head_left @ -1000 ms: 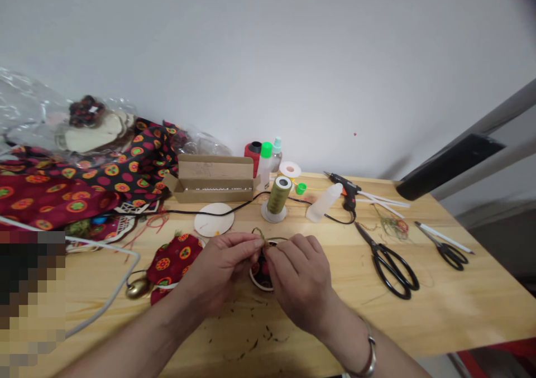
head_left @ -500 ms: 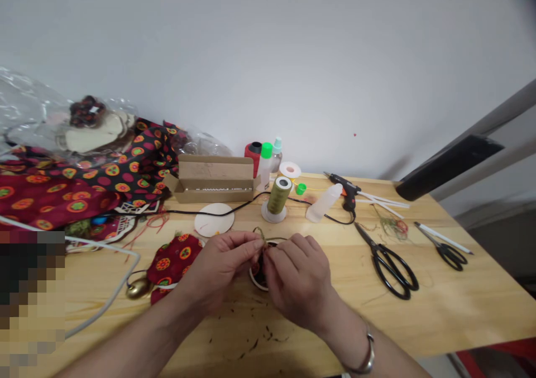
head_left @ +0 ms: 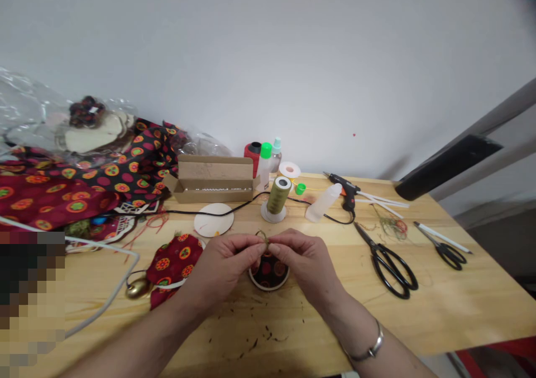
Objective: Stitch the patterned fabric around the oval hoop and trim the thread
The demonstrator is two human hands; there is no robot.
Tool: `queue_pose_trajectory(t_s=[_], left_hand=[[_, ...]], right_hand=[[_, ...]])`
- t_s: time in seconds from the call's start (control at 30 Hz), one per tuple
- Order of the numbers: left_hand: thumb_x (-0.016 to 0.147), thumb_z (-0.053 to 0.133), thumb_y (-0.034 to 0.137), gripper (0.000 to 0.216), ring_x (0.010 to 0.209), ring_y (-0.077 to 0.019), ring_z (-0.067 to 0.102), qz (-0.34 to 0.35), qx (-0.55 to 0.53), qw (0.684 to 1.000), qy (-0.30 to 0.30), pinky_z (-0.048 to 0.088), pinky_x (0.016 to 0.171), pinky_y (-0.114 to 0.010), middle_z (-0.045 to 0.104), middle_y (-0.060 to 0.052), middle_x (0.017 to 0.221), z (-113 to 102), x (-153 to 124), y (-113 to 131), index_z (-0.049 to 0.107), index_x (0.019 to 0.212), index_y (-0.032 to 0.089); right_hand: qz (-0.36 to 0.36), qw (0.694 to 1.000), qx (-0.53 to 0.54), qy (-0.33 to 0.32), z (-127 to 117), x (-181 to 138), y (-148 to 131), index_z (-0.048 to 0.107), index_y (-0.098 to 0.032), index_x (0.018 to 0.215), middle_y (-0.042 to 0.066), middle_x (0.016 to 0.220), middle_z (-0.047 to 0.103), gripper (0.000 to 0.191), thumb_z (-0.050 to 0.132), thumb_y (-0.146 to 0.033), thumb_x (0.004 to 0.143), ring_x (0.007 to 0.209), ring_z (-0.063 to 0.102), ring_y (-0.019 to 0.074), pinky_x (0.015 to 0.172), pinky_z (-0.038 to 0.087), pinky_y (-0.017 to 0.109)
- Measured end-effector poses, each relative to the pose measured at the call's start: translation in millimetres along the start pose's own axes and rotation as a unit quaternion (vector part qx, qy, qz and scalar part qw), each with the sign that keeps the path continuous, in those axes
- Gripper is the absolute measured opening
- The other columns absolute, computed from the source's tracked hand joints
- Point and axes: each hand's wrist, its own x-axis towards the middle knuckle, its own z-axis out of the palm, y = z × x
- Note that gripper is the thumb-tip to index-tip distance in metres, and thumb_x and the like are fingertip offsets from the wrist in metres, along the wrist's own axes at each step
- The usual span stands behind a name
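Observation:
Between the fingertips of both hands is a looped olive-green cord. My left hand pinches it from the left, and my right hand pinches it from the right, the fingertips almost meeting. Just below the fingers lies a round piece of dark patterned fabric with a white rim, partly covered by the hands. A spool of olive thread stands behind them. Left of my left hand lies a dark red patterned fabric piece, beside a brass bell.
Large black-handled scissors and smaller scissors lie right. A glue gun, a white squeeze bottle and an open cardboard box stand behind. Patterned cloth is heaped left; dark scraps litter the front.
My right hand has turned and drawn slightly right, its fingertips now pinching the cord. More of the dark round fabric piece shows beneath. My left hand has barely moved.

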Motion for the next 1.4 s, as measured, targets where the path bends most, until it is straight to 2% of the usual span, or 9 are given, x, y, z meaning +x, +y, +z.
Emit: queue_pose_trajectory(t_s=[0.23, 0.63, 0.83, 0.93, 1.07, 1.13, 1.27, 1.33, 1.4], left_hand=[[0.074, 0.061, 0.03, 0.02, 0.059, -0.0119, 0.052, 0.017, 0.078, 0.997, 0.007, 0.04, 0.058, -0.02, 0.058, 0.003, 0.056, 1, -2, 1, 0.067, 0.06, 0.017], [0.075, 0.06, 0.031, 0.019, 0.062, -0.0143, 0.056, 0.032, 0.097, 0.995, -0.013, 0.044, 0.06, -0.022, 0.064, 0.001, 0.061, 1, -3, -2, 0.068, 0.064, 0.017], [0.074, 0.062, 0.03, 0.018, 0.061, -0.0152, 0.058, 0.015, 0.076, 0.997, -0.018, 0.045, 0.06, -0.023, 0.068, -0.001, 0.062, 4, -4, 1, 0.071, 0.065, 0.018], [0.071, 0.064, 0.029, 0.015, 0.061, -0.0158, 0.059, -0.005, 0.065, 0.997, -0.031, 0.045, 0.059, -0.023, 0.071, -0.002, 0.066, 6, -3, 3, 0.074, 0.069, 0.019], [0.07, 0.065, 0.029, 0.014, 0.05, -0.0128, 0.054, -0.038, 0.055, 0.997, -0.046, 0.04, 0.05, -0.021, 0.067, 0.0, 0.057, 7, -2, 4, 0.074, 0.066, 0.018], [0.069, 0.066, 0.031, 0.016, 0.046, -0.0109, 0.049, -0.043, 0.06, 0.997, -0.017, 0.037, 0.047, -0.02, 0.062, 0.001, 0.052, 6, -1, 4, 0.073, 0.065, 0.017], [0.073, 0.063, 0.035, 0.025, 0.044, -0.0095, 0.043, -0.012, 0.058, 0.995, 0.083, 0.034, 0.046, -0.02, 0.052, 0.005, 0.046, 0, 1, 3, 0.071, 0.086, 0.016], [0.076, 0.06, 0.032, 0.034, 0.046, -0.0107, 0.046, 0.006, 0.055, 0.995, 0.081, 0.036, 0.049, -0.02, 0.052, 0.006, 0.047, -1, 0, 3, 0.065, 0.106, 0.018], [0.076, 0.06, 0.027, 0.044, 0.052, -0.0129, 0.052, 0.025, 0.065, 0.997, 0.036, 0.04, 0.053, -0.023, 0.06, 0.003, 0.057, 0, -1, 2, 0.058, 0.119, 0.022]], right_hand=[[0.069, 0.994, 0.082, 0.018, 4, -1, 3, 0.073, -0.017, 0.065, 0.0, 0.059, 0.064, 0.016, 0.079, -0.027, 0.054, 0.049, 0.053, 0.0092, 0.047, 0.04, 0.022], [0.112, 0.983, 0.144, -0.002, 7, -2, 2, 0.066, -0.013, 0.062, 0.0, 0.049, 0.062, 0.02, 0.077, -0.028, 0.056, 0.044, 0.049, 0.0077, 0.044, 0.035, 0.02], [0.093, 0.984, 0.148, -0.017, 4, -2, 2, 0.062, -0.014, 0.065, -0.002, 0.05, 0.058, 0.02, 0.074, -0.029, 0.062, 0.045, 0.048, 0.0079, 0.045, 0.035, 0.02], [0.052, 0.986, 0.157, -0.004, -4, 1, 0, 0.061, -0.016, 0.067, -0.004, 0.054, 0.057, 0.017, 0.073, -0.028, 0.064, 0.048, 0.047, 0.008, 0.048, 0.038, 0.021], [-0.013, 0.985, 0.174, 0.014, -15, 6, -4, 0.062, -0.016, 0.071, -0.001, 0.067, 0.061, 0.013, 0.071, -0.025, 0.069, 0.064, 0.052, 0.0094, 0.063, 0.042, 0.022], [-0.031, 0.979, 0.2, -0.003, -19, 7, -6, 0.063, -0.016, 0.073, 0.001, 0.075, 0.063, 0.011, 0.069, -0.024, 0.072, 0.07, 0.055, 0.0107, 0.07, 0.044, 0.024], [-0.04, 0.968, 0.242, -0.06, -20, 5, -11, 0.061, -0.017, 0.07, 0.001, 0.079, 0.063, 0.009, 0.068, -0.023, 0.073, 0.068, 0.058, 0.0117, 0.065, 0.046, 0.025], [-0.028, 0.964, 0.245, -0.096, -20, 3, -12, 0.061, -0.018, 0.072, 0.002, 0.081, 0.064, 0.009, 0.067, -0.024, 0.074, 0.064, 0.058, 0.011, 0.058, 0.044, 0.023], [-0.009, 0.963, 0.23, -0.138, -20, 0, -13, 0.06, -0.018, 0.075, 0.003, 0.085, 0.066, 0.01, 0.066, -0.027, 0.076, 0.059, 0.057, 0.0098, 0.053, 0.042, 0.022]])
